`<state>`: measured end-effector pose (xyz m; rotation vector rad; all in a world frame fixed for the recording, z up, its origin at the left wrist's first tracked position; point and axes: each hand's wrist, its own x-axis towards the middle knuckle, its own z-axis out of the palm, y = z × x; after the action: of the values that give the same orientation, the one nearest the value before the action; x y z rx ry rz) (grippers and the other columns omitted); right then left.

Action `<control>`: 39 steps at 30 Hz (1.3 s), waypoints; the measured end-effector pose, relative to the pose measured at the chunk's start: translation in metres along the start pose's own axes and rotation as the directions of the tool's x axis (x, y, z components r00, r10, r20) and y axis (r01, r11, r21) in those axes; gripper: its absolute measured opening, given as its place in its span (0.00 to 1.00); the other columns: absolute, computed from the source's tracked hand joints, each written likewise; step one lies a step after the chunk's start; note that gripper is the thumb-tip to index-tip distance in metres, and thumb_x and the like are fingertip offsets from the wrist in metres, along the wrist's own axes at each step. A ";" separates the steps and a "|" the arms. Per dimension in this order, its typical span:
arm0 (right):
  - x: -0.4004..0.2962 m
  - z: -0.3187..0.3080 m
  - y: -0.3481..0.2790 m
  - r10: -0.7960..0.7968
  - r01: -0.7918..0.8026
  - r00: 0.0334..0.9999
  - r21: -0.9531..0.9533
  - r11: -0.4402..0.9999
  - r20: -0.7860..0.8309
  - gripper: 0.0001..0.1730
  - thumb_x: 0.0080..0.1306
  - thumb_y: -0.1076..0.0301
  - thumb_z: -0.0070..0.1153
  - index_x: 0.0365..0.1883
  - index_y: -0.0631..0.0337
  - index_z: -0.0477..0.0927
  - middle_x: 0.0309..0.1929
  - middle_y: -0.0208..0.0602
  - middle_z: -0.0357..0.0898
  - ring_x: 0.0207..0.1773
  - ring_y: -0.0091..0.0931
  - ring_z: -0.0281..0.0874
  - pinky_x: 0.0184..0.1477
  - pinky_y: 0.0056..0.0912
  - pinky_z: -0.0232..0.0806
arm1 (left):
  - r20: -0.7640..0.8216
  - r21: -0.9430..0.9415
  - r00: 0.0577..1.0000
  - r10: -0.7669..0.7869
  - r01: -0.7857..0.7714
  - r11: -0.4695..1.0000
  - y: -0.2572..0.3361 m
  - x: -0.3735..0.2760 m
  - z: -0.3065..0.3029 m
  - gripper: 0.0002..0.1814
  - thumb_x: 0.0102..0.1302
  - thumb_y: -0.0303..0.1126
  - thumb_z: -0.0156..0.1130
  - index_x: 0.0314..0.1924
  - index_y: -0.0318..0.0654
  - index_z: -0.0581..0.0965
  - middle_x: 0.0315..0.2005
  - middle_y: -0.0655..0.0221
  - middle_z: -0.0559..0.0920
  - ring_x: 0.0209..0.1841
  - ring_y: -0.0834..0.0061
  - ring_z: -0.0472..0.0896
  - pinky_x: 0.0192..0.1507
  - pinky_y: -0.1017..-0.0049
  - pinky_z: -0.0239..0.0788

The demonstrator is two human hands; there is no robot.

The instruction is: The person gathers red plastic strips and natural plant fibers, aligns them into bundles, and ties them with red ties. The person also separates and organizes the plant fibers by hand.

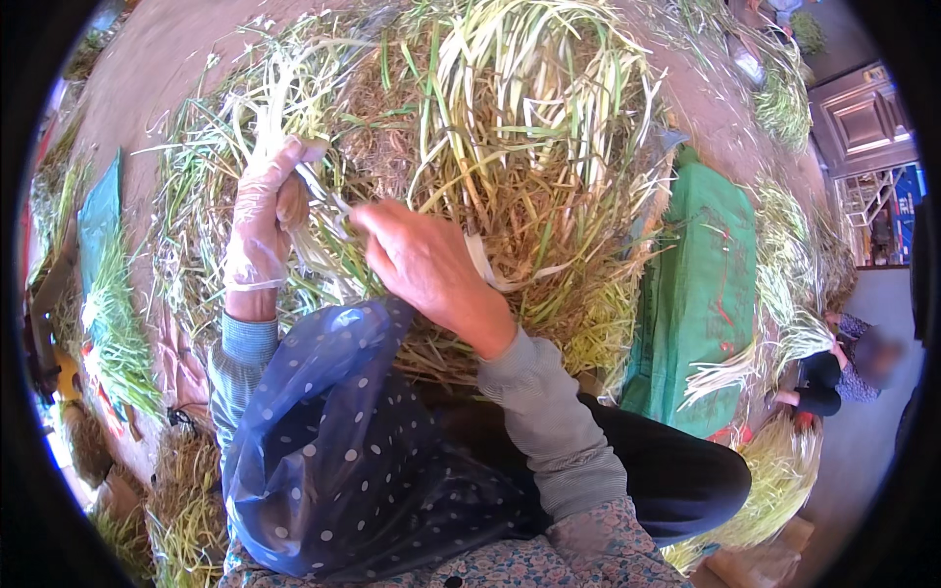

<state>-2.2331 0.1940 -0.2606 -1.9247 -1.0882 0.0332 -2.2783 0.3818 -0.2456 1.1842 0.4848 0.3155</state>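
Observation:
My left hand [261, 213], in a thin translucent glove, is closed around a bunch of pale-stemmed green plants [276, 103] at the upper left. Just right of it, my bare right hand [430, 264] has its thumb and forefinger pinched on a thin whitish strand [334, 206] that runs toward the left hand. Both hands are over a large heap of long leafy stalks [537, 147], white and green at the top and brown and dry lower down. A blue polka-dot plastic apron [316, 456] covers my lap below them.
Green woven sacks [706, 294] lie right of the heap, with pale stalks [724, 375] on them. At far right another person [853, 364] sits beside more stalks. Green bundles [121, 338] lie left, near a teal sheet [101, 217]. A brown panelled door [864, 117] stands upper right.

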 end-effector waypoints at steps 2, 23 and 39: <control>-0.024 -0.006 0.007 -0.020 0.026 0.985 -0.030 0.999 0.171 0.07 0.63 0.74 0.52 0.40 0.61 0.77 0.30 0.40 0.80 0.24 0.34 0.77 0.28 0.35 0.70 | -0.032 -0.014 0.999 0.027 -0.028 1.000 0.000 0.003 -0.005 0.12 0.67 0.37 0.60 0.38 0.34 0.79 0.07 0.83 0.63 0.09 0.89 0.57 0.12 0.84 0.46; -0.045 0.030 0.042 0.413 -0.330 0.894 0.368 0.869 -0.172 0.07 0.61 0.72 0.58 0.32 0.63 0.72 0.27 0.44 0.73 0.26 0.37 0.74 0.28 0.36 0.64 | 0.000 0.068 0.982 -0.190 0.189 0.980 -0.036 -0.050 0.031 0.21 0.64 0.44 0.62 0.51 0.38 0.78 0.10 0.82 0.66 0.11 0.89 0.57 0.13 0.83 0.44; -0.043 0.046 0.033 0.216 -0.218 0.949 0.018 0.976 -0.231 0.07 0.59 0.72 0.60 0.31 0.61 0.73 0.25 0.39 0.73 0.26 0.38 0.77 0.26 0.38 0.66 | -0.058 0.113 0.930 -0.364 0.368 0.923 -0.064 -0.047 0.036 0.09 0.65 0.37 0.61 0.38 0.40 0.82 0.08 0.80 0.66 0.08 0.87 0.58 0.12 0.83 0.46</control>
<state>-2.2563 0.1885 -0.3269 -1.9912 -0.7202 -0.0726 -2.3010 0.3078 -0.2854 1.1798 0.7533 -0.0172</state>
